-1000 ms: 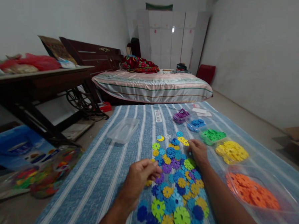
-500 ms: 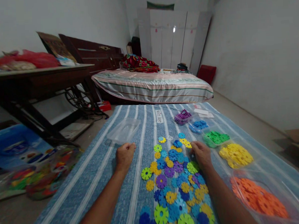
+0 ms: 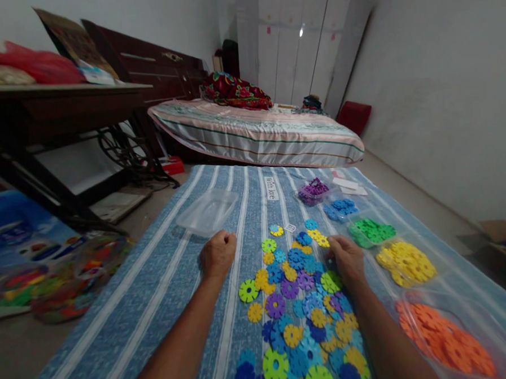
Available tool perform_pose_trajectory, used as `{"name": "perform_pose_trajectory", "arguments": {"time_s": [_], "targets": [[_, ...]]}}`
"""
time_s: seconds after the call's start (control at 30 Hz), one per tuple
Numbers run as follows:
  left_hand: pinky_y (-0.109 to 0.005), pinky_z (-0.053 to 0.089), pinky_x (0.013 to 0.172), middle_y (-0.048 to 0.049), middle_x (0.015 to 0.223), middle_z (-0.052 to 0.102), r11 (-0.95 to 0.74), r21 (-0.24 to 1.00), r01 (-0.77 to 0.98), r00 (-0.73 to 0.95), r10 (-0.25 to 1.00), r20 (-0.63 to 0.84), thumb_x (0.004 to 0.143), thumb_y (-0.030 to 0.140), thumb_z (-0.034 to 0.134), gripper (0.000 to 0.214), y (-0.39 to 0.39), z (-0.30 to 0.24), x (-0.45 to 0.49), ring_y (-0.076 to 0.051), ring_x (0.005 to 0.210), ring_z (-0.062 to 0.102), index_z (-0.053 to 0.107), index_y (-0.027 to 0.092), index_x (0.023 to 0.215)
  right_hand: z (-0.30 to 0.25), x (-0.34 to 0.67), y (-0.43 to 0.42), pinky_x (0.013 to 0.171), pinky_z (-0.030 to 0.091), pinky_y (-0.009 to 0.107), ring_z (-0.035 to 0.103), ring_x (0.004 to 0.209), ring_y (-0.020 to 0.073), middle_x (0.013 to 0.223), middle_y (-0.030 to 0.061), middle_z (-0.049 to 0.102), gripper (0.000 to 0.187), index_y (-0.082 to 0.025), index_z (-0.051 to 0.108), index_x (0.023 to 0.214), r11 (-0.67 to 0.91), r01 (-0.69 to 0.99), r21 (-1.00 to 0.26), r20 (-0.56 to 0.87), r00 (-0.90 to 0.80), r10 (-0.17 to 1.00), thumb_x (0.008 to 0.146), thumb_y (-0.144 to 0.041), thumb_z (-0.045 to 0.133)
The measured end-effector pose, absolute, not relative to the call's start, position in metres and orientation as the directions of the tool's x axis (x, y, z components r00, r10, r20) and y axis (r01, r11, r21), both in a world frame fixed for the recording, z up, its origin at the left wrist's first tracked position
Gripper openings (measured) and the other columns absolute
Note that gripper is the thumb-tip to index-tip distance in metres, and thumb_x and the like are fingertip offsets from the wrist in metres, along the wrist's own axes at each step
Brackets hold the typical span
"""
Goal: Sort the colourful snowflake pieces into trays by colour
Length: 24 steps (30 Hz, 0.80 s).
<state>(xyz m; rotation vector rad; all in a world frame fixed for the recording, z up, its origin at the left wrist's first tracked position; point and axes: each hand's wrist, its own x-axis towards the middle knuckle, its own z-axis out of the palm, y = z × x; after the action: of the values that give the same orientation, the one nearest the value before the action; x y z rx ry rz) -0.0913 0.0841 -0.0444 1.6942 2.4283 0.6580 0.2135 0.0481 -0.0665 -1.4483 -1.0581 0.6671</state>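
A heap of flat snowflake-shaped plastic discs (image 3: 299, 306) in blue, yellow, green and purple lies on a blue striped cloth (image 3: 157, 296). My left hand (image 3: 217, 254) is curled into a fist on the cloth, left of the heap and just short of an empty clear plastic tray (image 3: 206, 211); what it holds, if anything, is hidden. My right hand (image 3: 345, 259) rests palm down on the heap's far right edge, fingers bent over some discs, near the green disc tray (image 3: 371, 230).
Clear trays run along the right: purple discs (image 3: 312, 191), blue discs (image 3: 341, 208), yellow discs (image 3: 406, 263), orange discs (image 3: 447, 340). A bag of mixed discs (image 3: 58, 281) lies on the floor at left. A dark table (image 3: 54, 109) and a bed (image 3: 254, 135) stand beyond.
My left hand left the heap and moved forward-left toward the empty tray, closing into a fist. My right hand stayed at the heap's far edge. The camera tilted down slightly.
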Motion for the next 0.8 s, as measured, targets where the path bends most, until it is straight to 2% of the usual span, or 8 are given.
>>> {"name": "perform_pose_trajectory", "arguments": {"time_s": [0.4,0.57,0.67,0.73,0.8], "targets": [[-0.029,0.032,0.061,-0.0067,0.083,0.072,0.257,0.402,0.879,-0.344,0.926,0.159,0.088,0.040,0.044,0.028,0.083,-0.044,-0.088,-0.022,0.076,0.063,0.062,0.022,0.075,-0.064,0.215,0.045,0.050,0.039,0.028,0.048,0.046,0.0150,0.047,-0.0015,0.056,0.039,-0.018,0.065,0.066,0.068,0.254,-0.965,0.172,0.414,0.894,0.070,-0.057,0.063],[-0.029,0.032,0.060,-0.0067,0.085,0.072,0.250,0.386,0.888,-0.337,0.925,0.176,0.088,0.040,0.045,0.027,0.084,-0.047,-0.087,-0.022,0.077,0.064,0.063,0.022,0.078,-0.069,0.216,0.042,0.050,0.041,0.028,0.050,0.046,0.0152,0.049,-0.0015,0.058,0.038,-0.017,0.066,0.071,0.080,0.312,-0.947,0.207,0.402,0.892,0.075,-0.054,0.059],[-0.028,0.033,0.060,-0.0068,0.086,0.071,0.249,0.377,0.892,-0.335,0.924,0.182,0.089,0.039,0.044,0.027,0.083,-0.048,-0.086,-0.022,0.078,0.064,0.064,0.022,0.081,-0.067,0.215,0.039,0.057,0.046,0.029,0.057,0.054,0.0171,0.058,0.0008,0.063,0.033,-0.018,0.067,0.073,0.172,0.482,-0.859,0.361,0.333,0.871,0.080,-0.049,0.055],[-0.028,0.034,0.060,-0.0070,0.087,0.071,0.247,0.366,0.897,-0.330,0.926,0.183,0.089,0.038,0.044,0.026,0.083,-0.048,-0.085,-0.022,0.079,0.064,0.064,0.022,0.082,-0.062,0.213,0.037,0.068,0.050,0.032,0.063,0.066,0.0196,0.070,0.0040,0.069,0.029,-0.019,0.068,0.077,0.299,0.606,-0.737,0.497,0.187,0.847,0.083,-0.044,0.055],[-0.028,0.034,0.061,-0.0070,0.088,0.071,0.242,0.354,0.903,-0.321,0.929,0.183,0.090,0.036,0.044,0.025,0.082,-0.047,-0.085,-0.022,0.080,0.064,0.064,0.022,0.082,-0.057,0.208,0.037,0.081,0.051,0.036,0.066,0.083,0.0226,0.086,0.0073,0.072,0.024,-0.021,0.070,0.084,0.444,0.664,-0.602,0.579,-0.020,0.815,0.086,-0.039,0.054]]}}
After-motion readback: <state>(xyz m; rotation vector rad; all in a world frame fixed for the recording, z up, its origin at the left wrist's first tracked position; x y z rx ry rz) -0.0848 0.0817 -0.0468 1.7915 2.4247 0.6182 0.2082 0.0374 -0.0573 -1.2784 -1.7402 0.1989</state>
